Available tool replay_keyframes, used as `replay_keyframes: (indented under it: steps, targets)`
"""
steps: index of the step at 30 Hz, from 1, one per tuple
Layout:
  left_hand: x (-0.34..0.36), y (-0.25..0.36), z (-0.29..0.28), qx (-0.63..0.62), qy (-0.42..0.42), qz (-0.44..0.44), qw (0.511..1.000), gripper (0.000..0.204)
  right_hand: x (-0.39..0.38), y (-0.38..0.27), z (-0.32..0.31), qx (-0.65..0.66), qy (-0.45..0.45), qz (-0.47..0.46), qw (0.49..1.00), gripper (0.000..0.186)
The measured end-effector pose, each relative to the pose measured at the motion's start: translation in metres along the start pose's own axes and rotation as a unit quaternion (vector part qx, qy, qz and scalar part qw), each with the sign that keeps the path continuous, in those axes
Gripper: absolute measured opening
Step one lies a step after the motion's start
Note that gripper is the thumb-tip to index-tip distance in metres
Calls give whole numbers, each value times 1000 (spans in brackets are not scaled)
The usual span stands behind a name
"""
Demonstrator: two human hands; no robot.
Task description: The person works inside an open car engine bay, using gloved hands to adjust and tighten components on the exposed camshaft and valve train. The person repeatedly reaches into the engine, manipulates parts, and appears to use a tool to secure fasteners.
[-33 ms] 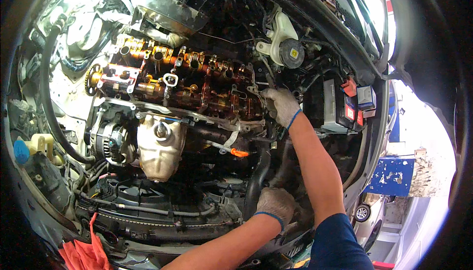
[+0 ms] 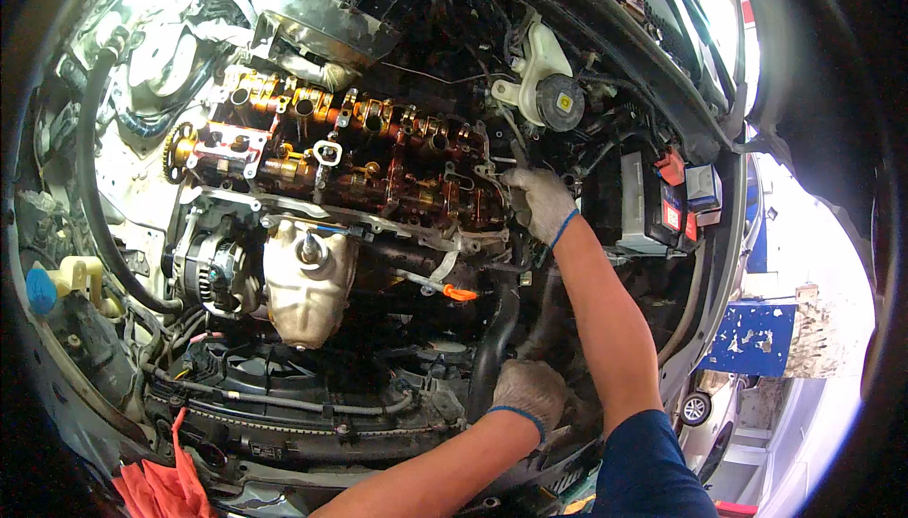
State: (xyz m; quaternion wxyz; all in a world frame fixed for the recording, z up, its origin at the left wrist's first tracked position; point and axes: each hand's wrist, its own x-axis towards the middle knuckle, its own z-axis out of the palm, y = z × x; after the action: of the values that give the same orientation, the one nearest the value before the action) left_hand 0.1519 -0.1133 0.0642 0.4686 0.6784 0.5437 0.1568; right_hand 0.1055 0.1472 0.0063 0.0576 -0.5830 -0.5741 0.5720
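Note:
An engine with its cam cover off fills the middle, its oily camshafts [image 2: 374, 119] bare. My right hand [image 2: 541, 204], in a pale knit glove with a blue cuff, is at the right end of the cylinder head [image 2: 487, 220]. Its fingers curl inward; what they grip is hidden. Lower down, my left hand [image 2: 530, 395], gloved the same way, is beside a thick black hose [image 2: 501, 348]. That hand looks rounded and closed, with its fingertips out of sight. A metal heat shield [image 2: 307, 281] and an orange-handled dipstick [image 2: 460, 293] are left of my hands.
At the right stands a car battery [image 2: 653, 206] with a red terminal cover. A white fluid reservoir [image 2: 544, 64] with a dark cap is behind my right hand. The alternator [image 2: 210, 272] is at left, the radiator [image 2: 284, 423] in front. A red cloth [image 2: 165, 485] lies lower left.

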Motion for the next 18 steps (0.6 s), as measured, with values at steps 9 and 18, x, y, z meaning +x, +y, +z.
replay_keyframes:
  steps: [9,18]
  targets:
    - [3,0,-3,-56,-36,-28,997,24,-20,-13,-6,46,22,-2,999,17]
    - [1,1,-2,8,-33,-12,999,23,-91,33,-62,-33,162,-103,981,17]
